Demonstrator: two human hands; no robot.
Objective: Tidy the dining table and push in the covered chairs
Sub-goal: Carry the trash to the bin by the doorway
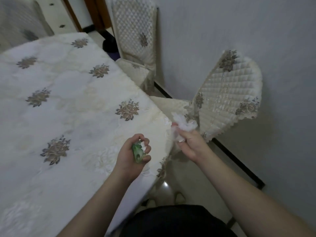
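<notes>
Over the dining table (51, 93), the left hand (133, 154) gripped a small green wrapper (137, 151). The right hand (189, 142) clutched crumpled white plastic (183, 124); the nearer covered chair (227, 98) stood just beyond it, backrest leaning away, closest to that hand.

no readable text, labels or numbers anywhere

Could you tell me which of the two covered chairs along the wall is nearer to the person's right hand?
The nearer chair, with its quilted back tilted toward the wall, just beyond the right hand. The other chair stands upright past the table's far corner.
</notes>
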